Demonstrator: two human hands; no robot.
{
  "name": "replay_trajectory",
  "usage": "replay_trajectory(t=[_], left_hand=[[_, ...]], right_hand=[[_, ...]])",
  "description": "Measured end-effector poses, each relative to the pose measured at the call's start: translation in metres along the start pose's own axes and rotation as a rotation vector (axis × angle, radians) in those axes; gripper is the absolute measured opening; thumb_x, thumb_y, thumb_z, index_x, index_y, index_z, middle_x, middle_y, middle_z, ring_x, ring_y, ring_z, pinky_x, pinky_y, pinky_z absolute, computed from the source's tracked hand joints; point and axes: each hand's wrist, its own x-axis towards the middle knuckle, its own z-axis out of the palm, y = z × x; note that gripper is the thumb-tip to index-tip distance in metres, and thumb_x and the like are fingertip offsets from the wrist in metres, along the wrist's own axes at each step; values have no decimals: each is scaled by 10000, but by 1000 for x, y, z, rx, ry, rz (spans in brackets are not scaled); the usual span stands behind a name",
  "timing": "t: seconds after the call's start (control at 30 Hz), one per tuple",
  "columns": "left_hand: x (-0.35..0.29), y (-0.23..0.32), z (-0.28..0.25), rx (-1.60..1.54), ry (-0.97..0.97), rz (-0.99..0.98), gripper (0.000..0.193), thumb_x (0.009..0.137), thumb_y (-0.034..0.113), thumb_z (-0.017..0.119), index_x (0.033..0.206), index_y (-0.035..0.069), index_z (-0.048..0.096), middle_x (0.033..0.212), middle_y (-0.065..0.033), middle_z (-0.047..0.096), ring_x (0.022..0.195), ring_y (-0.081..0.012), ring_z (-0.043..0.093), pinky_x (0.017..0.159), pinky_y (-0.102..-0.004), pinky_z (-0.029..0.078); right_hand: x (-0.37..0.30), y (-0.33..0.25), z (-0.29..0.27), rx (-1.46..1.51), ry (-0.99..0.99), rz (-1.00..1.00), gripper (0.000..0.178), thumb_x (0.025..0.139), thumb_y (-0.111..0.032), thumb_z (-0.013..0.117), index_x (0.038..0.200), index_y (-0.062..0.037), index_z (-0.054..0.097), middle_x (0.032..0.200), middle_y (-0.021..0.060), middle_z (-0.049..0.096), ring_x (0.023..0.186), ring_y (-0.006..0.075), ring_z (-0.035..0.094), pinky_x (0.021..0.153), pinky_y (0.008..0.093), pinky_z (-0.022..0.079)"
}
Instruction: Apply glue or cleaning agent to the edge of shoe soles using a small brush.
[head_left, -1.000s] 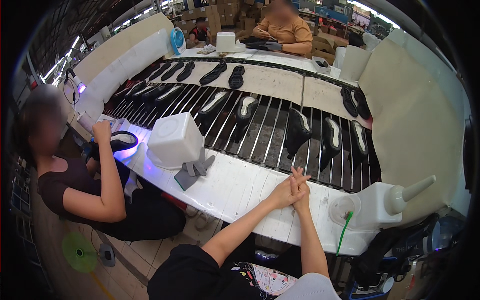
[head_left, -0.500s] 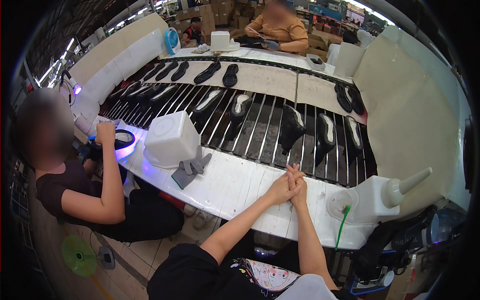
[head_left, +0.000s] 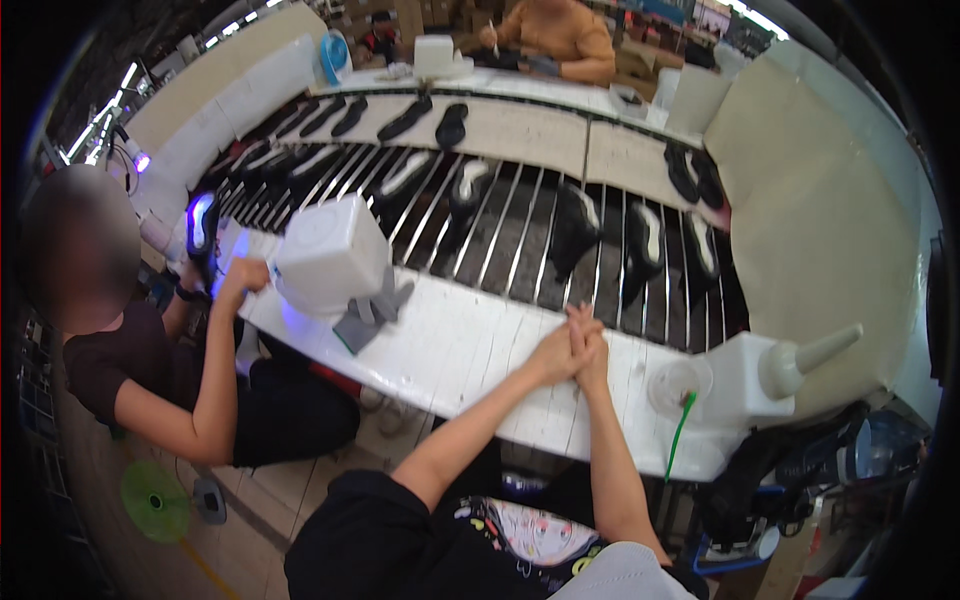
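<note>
In front of me, at the far edge of the white bench (head_left: pixel 480 345), my left hand (head_left: pixel 556 356) and my right hand (head_left: pixel 593 352) are clasped, fingers interlaced and closed on each other. No tool or shoe part shows in them. Just beyond them, black shoe uppers lie on a rack of metal rollers; the closest are a shoe upper (head_left: pixel 574 235) and another shoe upper (head_left: pixel 645 245) with a pale inside. To the right of my hands stands a white squeeze bottle (head_left: pixel 750 375), with a clear round cup (head_left: pixel 680 382) and a green-handled brush (head_left: pixel 680 440) beside it.
Left on the bench sit a white box-shaped container (head_left: pixel 333 255) and a grey glove (head_left: pixel 375 310). A co-worker (head_left: pixel 150 370) there holds a black shoe (head_left: pixel 202 230) under violet light. Black soles (head_left: pixel 451 126) line the far belt. Another person (head_left: pixel 565 40) works across it.
My hands stay clasped. The co-worker on the left has raised the shoe upright and moved a hand down beside the white container. The whole view has shifted slightly.
</note>
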Motion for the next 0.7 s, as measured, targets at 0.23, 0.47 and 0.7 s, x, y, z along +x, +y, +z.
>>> replay_trajectory(t=[0.23, 0.47, 0.7], left_hand=[[-4, 4, -4, -27, -37, -9, 601, 854, 513, 445, 1254, 66, 483, 1311, -225, 481, 1177, -392, 478, 962, -432, 396], [1, 9, -6, 13, -42, -14, 562, 851, 461, 463, 1250, 66, 480, 1319, -220, 476, 1173, -386, 481, 961, -425, 401], [7, 1, -6, -15, -37, -46, 600, 834, 467, 495, 1235, 22, 509, 1356, -245, 438, 1264, -379, 413, 1018, -410, 366]], right_hand=[[-9, 0, 3, 82, 33, 36, 435, 952, -395, 431, 1252, -116, 577, 1342, 224, 475, 1254, 350, 447, 1022, 382, 356], [-6, 0, 0, 85, 17, 48, 423, 950, -392, 441, 1232, -117, 595, 1291, 218, 523, 1228, 349, 473, 998, 386, 377], [3, -7, -1, 94, 32, -19, 412, 952, -351, 437, 1220, -79, 592, 1277, 223, 533, 1225, 345, 472, 998, 381, 371]])
